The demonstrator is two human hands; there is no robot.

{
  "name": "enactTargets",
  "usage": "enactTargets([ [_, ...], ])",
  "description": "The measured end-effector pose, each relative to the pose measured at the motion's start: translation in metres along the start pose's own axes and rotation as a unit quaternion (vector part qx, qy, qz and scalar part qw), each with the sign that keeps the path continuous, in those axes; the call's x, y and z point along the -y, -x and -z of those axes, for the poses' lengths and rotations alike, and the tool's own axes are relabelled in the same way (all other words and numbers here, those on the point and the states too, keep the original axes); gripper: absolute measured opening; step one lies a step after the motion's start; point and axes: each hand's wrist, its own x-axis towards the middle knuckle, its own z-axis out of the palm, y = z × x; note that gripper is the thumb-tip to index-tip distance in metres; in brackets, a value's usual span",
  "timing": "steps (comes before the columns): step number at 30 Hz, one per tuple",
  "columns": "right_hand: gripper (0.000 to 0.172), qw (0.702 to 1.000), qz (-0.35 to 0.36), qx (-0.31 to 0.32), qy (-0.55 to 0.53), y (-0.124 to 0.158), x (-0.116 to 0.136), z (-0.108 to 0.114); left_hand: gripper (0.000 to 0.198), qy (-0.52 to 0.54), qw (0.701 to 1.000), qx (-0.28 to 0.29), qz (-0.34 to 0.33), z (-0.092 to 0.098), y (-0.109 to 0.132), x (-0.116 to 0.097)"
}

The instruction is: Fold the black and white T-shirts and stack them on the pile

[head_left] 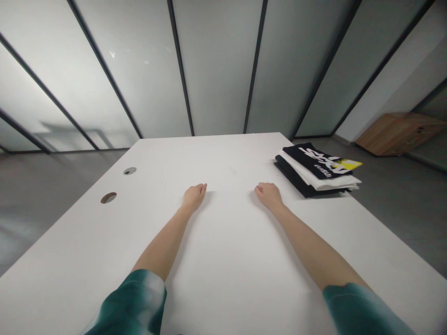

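Observation:
Both my arms stretch forward over a white table (223, 260). My left hand (194, 195) rests on the tabletop with its fingers curled loosely together and nothing in it. My right hand (268, 194) lies on the tabletop a little to the right, fingers also curled in and holding nothing. A stack of folded clothes (316, 170), black and white with a printed black top piece and a yellow tag, sits at the table's far right edge, a short way beyond my right hand.
Two round cable holes (108, 197) are set in the table near its left edge. Frosted glass wall panels with dark frames stand behind the table. A wooden cabinet (394, 132) sits on the grey floor at the far right.

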Motion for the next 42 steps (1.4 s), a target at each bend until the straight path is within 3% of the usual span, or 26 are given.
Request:
enactTargets([
  [8,0.041,0.999,-0.018,-0.003,-0.050,0.002,-0.001,-0.004,0.032,0.054,0.998,-0.021,-0.003,-0.007,0.000,0.005],
  [14,0.035,0.994,-0.029,-0.015,-0.106,0.000,-0.006,-0.013,0.030,0.106,0.989,-0.090,-0.046,-0.018,-0.004,0.014],
  [18,0.033,0.983,0.019,-0.074,-0.170,-0.002,-0.011,-0.022,0.027,0.078,0.989,-0.096,-0.082,-0.021,-0.005,0.016],
  [22,0.029,0.985,0.051,-0.082,-0.145,-0.003,-0.013,-0.028,0.036,0.019,0.994,-0.073,-0.083,-0.022,-0.003,0.015],
  [27,0.045,0.996,0.045,-0.042,-0.062,-0.004,-0.013,-0.033,0.058,-0.047,0.997,-0.022,-0.054,-0.024,-0.002,0.011],
  [33,0.075,0.997,-0.003,0.075,-0.023,-0.004,-0.007,-0.030,0.075,-0.065,0.996,0.036,-0.040,-0.023,-0.002,0.007],
  [42,0.081,0.991,0.007,0.132,-0.013,-0.002,0.002,-0.025,0.078,-0.072,0.995,0.053,-0.047,-0.019,0.000,0.006],
])
